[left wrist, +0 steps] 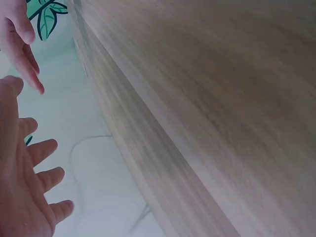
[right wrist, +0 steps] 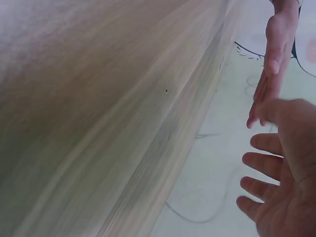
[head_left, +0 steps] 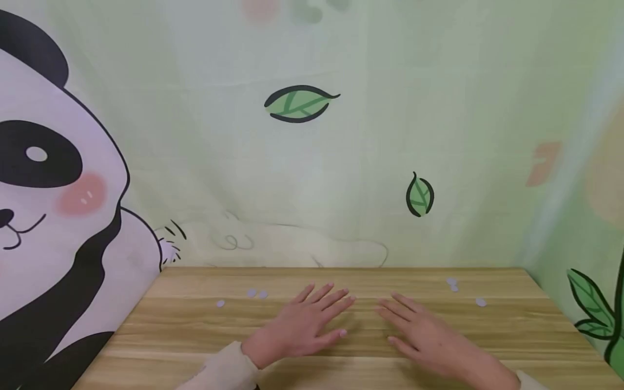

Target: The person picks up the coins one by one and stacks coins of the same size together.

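My left hand [head_left: 302, 327] is held palm down over the wooden table [head_left: 361, 368], its fingers straight and spread. Facing it from the right, my right hand [head_left: 436, 338] also has straight fingers, and a gap separates the two sets of fingertips. Both hands appear raised off the tabletop in the wrist views, with nothing in either the left palm [left wrist: 22, 187] or the right palm [right wrist: 296, 182]. Small pale discs lie flat beyond the hands: a left group with one disc [head_left: 251, 292] beside two others, and a right cluster [head_left: 452, 284] with a separate disc [head_left: 481, 302] nearby.
A pale green cloth backdrop [head_left: 341, 179] hangs behind the table's far edge, printed with leaves [head_left: 301, 104]. A large printed panda [head_left: 97, 146] fills the left side. More printed leaves [head_left: 592, 303] show at the right.
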Tool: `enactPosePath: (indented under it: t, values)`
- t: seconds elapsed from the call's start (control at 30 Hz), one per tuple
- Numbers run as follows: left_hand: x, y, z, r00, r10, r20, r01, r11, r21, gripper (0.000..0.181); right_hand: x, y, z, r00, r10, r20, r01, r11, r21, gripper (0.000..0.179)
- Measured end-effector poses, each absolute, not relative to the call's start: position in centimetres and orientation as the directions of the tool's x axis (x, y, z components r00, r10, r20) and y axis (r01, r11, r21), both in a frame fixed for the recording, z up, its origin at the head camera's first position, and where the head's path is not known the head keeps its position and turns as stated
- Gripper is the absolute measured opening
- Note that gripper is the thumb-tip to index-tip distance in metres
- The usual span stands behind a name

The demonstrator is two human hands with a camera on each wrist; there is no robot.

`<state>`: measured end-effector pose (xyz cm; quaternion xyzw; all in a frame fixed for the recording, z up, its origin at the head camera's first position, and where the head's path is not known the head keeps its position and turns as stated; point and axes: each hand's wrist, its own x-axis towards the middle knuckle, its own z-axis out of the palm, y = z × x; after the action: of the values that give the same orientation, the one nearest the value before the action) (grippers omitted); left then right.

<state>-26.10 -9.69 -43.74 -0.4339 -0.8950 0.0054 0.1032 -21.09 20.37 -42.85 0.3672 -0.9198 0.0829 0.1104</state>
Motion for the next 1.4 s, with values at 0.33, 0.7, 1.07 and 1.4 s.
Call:
enactPosePath:
  t: [0.33,0.7,1.07,1.4]
  values:
    - [-26.3,-8.3,-43.5,-0.619,0.735,0.277,0.756,0.653,-0.043,0.054,-21.7,21.4,-42.7,-0.665,-0.643,0.38,-0.712,0.699,-0.063,0.037]
    - [-26.3,-5.9,-43.8,-0.626,0.705,0.333,0.748,0.664,0.002,0.053,-21.7,22.5,-42.6,-0.714,-0.579,0.395,-0.659,0.746,-0.097,0.03]
    - [-26.1,-3.1,-43.6,-0.639,0.713,0.29,0.74,0.672,-0.023,0.046,-21.8,23.8,-43.1,-0.708,-0.557,0.434,-0.637,0.769,-0.053,0.029]
    - [-26.4,-1.3,-43.5,-0.655,0.699,0.287,0.732,0.681,0.01,0.048,-21.9,25.0,-42.7,-0.755,-0.501,0.423,-0.584,0.807,-0.087,0.027]
